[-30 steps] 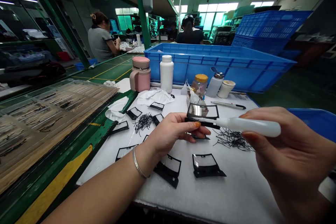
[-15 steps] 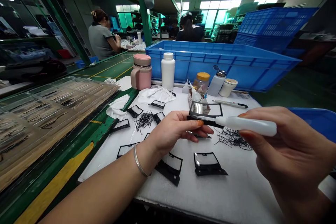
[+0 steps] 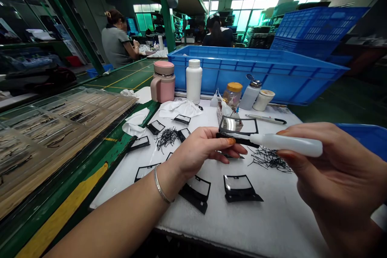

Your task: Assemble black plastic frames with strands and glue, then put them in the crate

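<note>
My left hand (image 3: 199, 151) is closed on a black-framed clear lens part (image 3: 237, 127), held up above the white mat (image 3: 272, 225). My right hand (image 3: 335, 169) grips a slim white applicator bottle (image 3: 287, 144) whose tip touches the lower edge of that part. Under the hands lie several more black framed parts, one (image 3: 240, 188) near the front and another (image 3: 196, 192) beside my left wrist. Two heaps of thin black wires sit on the mat, one at the left (image 3: 166, 137) and one at the right (image 3: 270, 160).
A pink mug (image 3: 163, 81), white bottle (image 3: 194, 80), yellow-lidded jar (image 3: 232, 94), pump dispenser (image 3: 250, 92) and small white pot (image 3: 263, 100) stand before a big blue crate (image 3: 272, 76). Clear trays (image 3: 51, 125) of parts lie left. Two people sit at far benches.
Both hands and the held part stay almost still; the view has only shifted slightly upward and to the right.
</note>
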The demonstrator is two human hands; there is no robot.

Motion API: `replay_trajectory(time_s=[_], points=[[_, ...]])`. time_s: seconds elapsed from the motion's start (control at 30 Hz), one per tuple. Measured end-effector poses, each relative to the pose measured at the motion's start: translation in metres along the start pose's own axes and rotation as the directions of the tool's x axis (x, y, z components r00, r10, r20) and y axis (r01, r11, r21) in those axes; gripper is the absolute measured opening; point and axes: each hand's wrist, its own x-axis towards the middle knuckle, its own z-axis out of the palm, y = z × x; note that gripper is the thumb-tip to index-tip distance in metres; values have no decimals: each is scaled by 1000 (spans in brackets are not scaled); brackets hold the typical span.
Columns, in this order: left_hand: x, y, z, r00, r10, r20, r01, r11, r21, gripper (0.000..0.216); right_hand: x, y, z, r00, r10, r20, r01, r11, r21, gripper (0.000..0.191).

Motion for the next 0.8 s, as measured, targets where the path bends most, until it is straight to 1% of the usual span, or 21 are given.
replay_trajectory(time_s=[0.13,0.8], points=[[0,1,0,1000,0,6,0,1000,11,24,0,2,0,999,-43,-15,43,999,8,18],[0,1,0,1000,2,-13,-2,1000,16,23,1,4,0,998,-62,-9,62,998,2,16]])
